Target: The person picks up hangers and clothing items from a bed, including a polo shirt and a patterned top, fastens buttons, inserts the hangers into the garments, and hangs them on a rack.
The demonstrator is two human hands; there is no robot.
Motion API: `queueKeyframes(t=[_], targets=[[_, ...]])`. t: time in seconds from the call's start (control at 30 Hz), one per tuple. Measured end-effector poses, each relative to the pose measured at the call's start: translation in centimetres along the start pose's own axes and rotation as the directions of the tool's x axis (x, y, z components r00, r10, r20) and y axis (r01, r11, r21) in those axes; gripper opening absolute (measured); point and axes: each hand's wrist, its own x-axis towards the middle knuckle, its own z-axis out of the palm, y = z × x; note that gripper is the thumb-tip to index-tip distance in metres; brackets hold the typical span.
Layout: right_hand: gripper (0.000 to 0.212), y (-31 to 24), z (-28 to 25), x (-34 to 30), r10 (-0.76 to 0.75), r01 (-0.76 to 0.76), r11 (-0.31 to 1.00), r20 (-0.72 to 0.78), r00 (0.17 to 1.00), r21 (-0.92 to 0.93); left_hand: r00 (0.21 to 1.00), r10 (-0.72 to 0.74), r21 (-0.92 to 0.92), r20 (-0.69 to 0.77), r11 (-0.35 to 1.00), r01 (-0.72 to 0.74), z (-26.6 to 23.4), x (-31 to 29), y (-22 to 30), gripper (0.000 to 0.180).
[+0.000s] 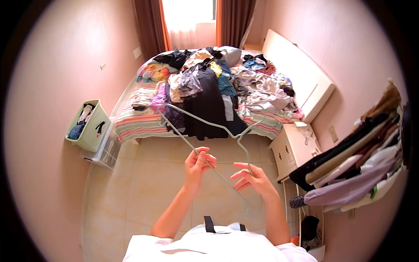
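A thin, pale green clothes hanger (205, 122) is held up in front of me, above the tiled floor. My left hand (198, 168) pinches its long straight bar between thumb and fingers. My right hand (255, 180) is at the bent wire near the hook, thumb and fingers closing lightly on it. No garment hangs on the wire. Past the hanger, a large heap of mixed clothes (200, 81) covers much of the bed, with a long black garment (207, 105) draping over its near edge.
At left a green bin (92, 131) holding clothes sits on a clear plastic box (107, 153). To the right are a white nightstand (286, 153) and a row of hanging clothes (362, 161). The striped bed (131, 124) stands ahead, below a curtained window (187, 22).
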Motion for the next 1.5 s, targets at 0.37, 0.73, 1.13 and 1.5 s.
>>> queueKeyframes(t=[0.37, 0.73, 1.13, 1.5], targets=[[0.019, 1.9, -5.6, 24.1, -0.108, 0.087, 0.993, -0.317, 0.942, -0.079, 0.987, -0.157, 0.121, -0.033, 0.98, 0.159, -7.6, 16.7, -4.1, 0.021], [0.023, -0.5, -15.0, 50.8, -0.064, 0.089, 0.995, -0.453, 0.889, 0.034, 0.973, -0.204, 0.136, -0.111, 0.966, 0.218, -14.0, 41.4, -6.6, 0.02], [0.023, 2.1, -26.1, 73.7, 0.011, 0.038, 0.998, -0.754, 0.657, 0.048, 0.916, 0.066, 0.64, -0.395, 0.735, 0.223, -37.0, 69.9, -15.0, 0.031], [0.023, 6.6, -32.1, 83.0, 0.168, -0.185, 0.979, -0.857, 0.487, 0.087, 0.746, -0.098, 0.727, -0.659, 0.174, 0.665, -42.3, 81.2, -20.0, 0.08]])
